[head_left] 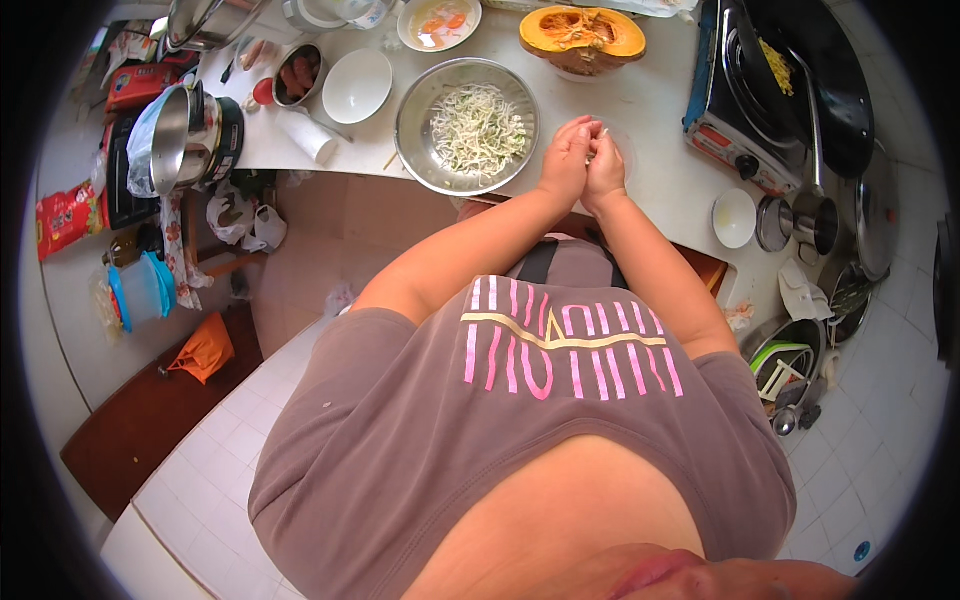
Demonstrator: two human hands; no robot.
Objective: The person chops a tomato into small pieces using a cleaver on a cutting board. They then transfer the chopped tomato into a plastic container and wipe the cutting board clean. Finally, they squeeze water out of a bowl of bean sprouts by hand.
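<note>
My left hand (563,165) and my right hand (606,170) are pressed together over the white counter (650,170), fingertips meeting. They pinch a small pale piece that looks like a bean sprout (596,133), too small to tell for sure. A shallow clear dish (626,150) lies partly hidden under them. Just left of my hands stands a wide metal bowl (420,150) holding a heap of pale bean sprouts (478,128).
A halved orange pumpkin (582,38) sits behind my hands. To the right stand a gas stove (745,120) with a black pan (820,90), a small white bowl (733,217) and metal cups (810,222). To the left are a white bowl (358,85) and pots (180,130).
</note>
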